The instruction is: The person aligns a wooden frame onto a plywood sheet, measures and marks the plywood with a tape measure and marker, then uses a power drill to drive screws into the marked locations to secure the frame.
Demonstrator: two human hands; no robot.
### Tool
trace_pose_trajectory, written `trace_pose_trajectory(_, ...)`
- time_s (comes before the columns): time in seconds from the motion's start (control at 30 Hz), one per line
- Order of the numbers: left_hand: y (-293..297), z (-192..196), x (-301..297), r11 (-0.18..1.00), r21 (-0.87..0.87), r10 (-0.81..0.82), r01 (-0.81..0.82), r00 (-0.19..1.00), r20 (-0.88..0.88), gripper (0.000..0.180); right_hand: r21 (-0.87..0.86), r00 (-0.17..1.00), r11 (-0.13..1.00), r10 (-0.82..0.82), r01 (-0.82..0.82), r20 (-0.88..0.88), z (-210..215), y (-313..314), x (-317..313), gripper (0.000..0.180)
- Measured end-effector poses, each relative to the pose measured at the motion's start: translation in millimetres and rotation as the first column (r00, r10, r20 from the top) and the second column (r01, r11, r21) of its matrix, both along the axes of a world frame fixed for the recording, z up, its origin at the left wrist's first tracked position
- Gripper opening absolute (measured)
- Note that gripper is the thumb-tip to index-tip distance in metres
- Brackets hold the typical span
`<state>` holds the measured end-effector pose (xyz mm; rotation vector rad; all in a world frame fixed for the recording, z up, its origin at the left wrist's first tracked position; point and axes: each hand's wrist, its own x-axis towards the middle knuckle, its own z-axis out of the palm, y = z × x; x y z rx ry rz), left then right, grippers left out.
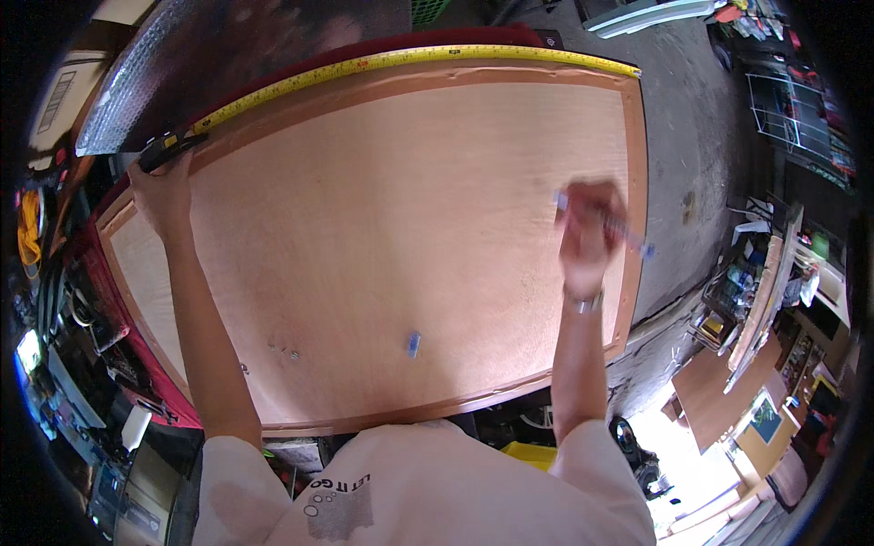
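Note:
A wide wooden panel (pixel 382 200) with brown tape along its edges lies in front of me. At its far left corner my left hand (pixel 166 191) is closed around the black case of a tape measure (pixel 162 148). The yellow blade (pixel 364 64) stretches along the far edge to the far right corner. Over the panel's right side my right hand (pixel 592 227), smeared by motion, is closed on a slim pen (pixel 635 238) with a clear, bluish barrel. A small blue-and-white piece (pixel 414 344), its kind unclear, lies near the front edge.
Several tiny metal bits (pixel 293 355) lie on the panel at the front left. Bubble wrap (pixel 137 91) borders the far left. Red cloth (pixel 100 282) shows under the left edge. A wire rack (pixel 787 114) and stacked boards (pixel 760 309) stand to the right.

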<state>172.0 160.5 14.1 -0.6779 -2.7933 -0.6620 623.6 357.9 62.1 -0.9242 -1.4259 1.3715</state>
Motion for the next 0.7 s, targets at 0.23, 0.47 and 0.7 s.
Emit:
trace_pose_trajectory(0.23,14,-7,10,0.997,-0.012,0.074,-0.076,0.992,-0.103,0.083,0.084,0.951,0.948,0.301,-0.307,0.076,-25,122,-84,0.006)
trace_pose_trajectory(0.47,5,-13,7,0.997,0.025,0.07,-0.068,0.994,-0.079,0.087,0.118,0.954,0.948,0.284,-0.295,0.1,-58,135,-111,0.01)
trace_pose_trajectory(0.7,8,-16,11,0.994,0.051,0.097,-0.094,0.993,-0.065,0.087,0.103,0.959,0.958,0.254,-0.267,0.126,-60,134,-112,0.01)
